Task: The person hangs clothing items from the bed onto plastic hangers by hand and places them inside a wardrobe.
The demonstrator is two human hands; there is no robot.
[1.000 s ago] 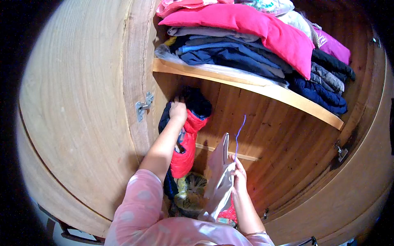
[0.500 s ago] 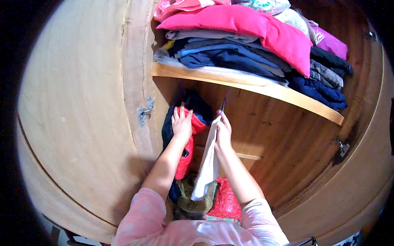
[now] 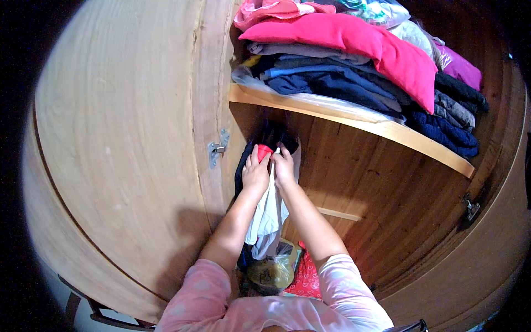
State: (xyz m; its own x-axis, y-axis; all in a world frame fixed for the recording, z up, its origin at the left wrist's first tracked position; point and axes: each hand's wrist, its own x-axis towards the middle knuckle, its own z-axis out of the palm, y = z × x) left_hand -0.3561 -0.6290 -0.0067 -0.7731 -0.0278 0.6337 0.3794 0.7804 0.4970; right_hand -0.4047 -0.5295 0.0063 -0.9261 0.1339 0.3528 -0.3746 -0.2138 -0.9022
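Inside the wardrobe, a white garment (image 3: 266, 213) hangs down between my forearms. My right hand (image 3: 283, 166) is closed on its upper part. My left hand (image 3: 256, 174) lies against a red padded garment (image 3: 264, 152), fingers stretched out and a little apart, its thumb side close to the white garment. Most of the red garment is hidden behind my left hand and the white cloth. Dark clothes (image 3: 271, 133) hang around and behind my hands. Where these clothes hang from is too dark to make out.
Above my hands runs a wooden shelf (image 3: 354, 130) carrying folded clothes (image 3: 326, 74) and a bright pink cushion (image 3: 354, 39). At left stands the wooden door (image 3: 121, 138) with a metal hinge (image 3: 218, 148). Below lie a plastic bag (image 3: 276, 271) and a red heart-patterned item (image 3: 306, 276).
The white garment has moved left, now in front of the red one and hanging straighter. My right hand has come close beside my left. The view has shifted slightly.
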